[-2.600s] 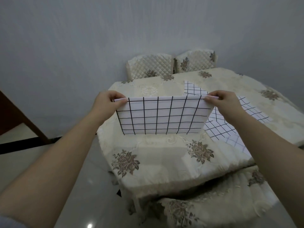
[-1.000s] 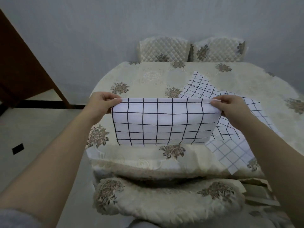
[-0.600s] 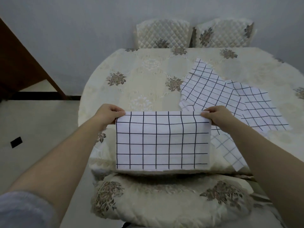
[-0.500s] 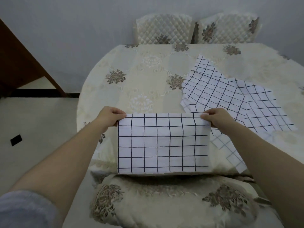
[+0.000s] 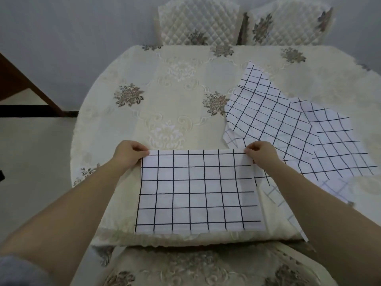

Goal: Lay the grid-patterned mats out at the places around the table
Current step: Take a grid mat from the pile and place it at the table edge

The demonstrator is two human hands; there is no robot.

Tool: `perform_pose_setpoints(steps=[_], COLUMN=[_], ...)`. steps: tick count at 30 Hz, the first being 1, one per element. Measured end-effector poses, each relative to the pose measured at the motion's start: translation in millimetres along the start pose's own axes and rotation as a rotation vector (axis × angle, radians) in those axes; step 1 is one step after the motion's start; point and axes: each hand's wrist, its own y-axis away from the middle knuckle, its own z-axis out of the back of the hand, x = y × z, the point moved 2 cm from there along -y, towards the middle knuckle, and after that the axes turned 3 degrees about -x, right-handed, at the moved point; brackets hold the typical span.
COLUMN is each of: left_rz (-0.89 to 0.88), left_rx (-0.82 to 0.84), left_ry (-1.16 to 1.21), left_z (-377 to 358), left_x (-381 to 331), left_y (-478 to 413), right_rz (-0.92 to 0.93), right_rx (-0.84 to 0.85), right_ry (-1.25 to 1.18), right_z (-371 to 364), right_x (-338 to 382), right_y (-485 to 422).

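1. Cream cloth embroidered with brown flowers covers the round table [image 5: 169, 96] that fills the middle of the frame, below a pale grey wall. One quilted cream chair back [image 5: 198, 21] and a second flowered chair back [image 5: 288, 21] stand side by side at the top centre. A cushioned chair seat [image 5: 206, 267] shows along the bottom edge.
2. Half a second ago we held the white mat with a black grid [image 5: 195, 190] by its top corners, with its lower edge at the near rim of the table. Now the mat lies flat on the cloth in the lower centre. Its near edge sits just inside the table's near rim, above the chair seat.
3. A loose heap of other grid-patterned mats [image 5: 268, 120] lies at centre right as before, overlapping at angles. Its lower part runs under our right forearm.
4. Our left hand [image 5: 128, 154] is at the mat's far left corner, with the corner pinched between the thumb and curled fingers.
5. Our right hand [image 5: 261, 154] pinches the far right corner in the same way, its fingers curled round the edge and its thumb on top.
6. Both hands are low at the cloth, knuckles up. Both forearms reach in from the bottom corners of the frame, one along each side of the mat.
7. Our grey sleeve cuff [image 5: 16, 271] shows at the lower left, and a brown wooden beam [image 5: 24, 85] slants across the left edge.
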Motion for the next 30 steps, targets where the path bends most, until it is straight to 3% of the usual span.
perform_pose_setpoints(steps=[15, 17, 19, 22, 24, 27, 30], left_rz=[-0.158, -0.215, -0.378, -0.684, -0.769, -0.648, -0.552], left_rx=[-0.038, -0.137, -0.227, -0.136, 0.006, 0.088, 0.012], left_ry=[-0.386, -0.486, -0.569, -0.566, -0.642, -0.812, -0.844], left_z=[-8, -11, -24, -67, -104, -137, -138], left_x=[3, 3, 2, -7, -8, -1, 5], left_y=[-28, -19, -5, 29, 45, 57, 59], right_rz=[0.067, 0.175, 0.397, 0.675, 0.730, 0.605, 0.596], right_rx=[-0.121, -0.253, -0.325, -0.202, -0.057, 0.133, 0.106], right_ry=[0.229, 0.310, 0.349, 0.406, 0.473, 0.511, 0.590], right_z=[-15, -21, -38, -85, -119, -144, -145], right_x=[1, 6, 18, 38, 43, 43, 33], right_y=[-17, -7, 10, 44, 60, 71, 70])
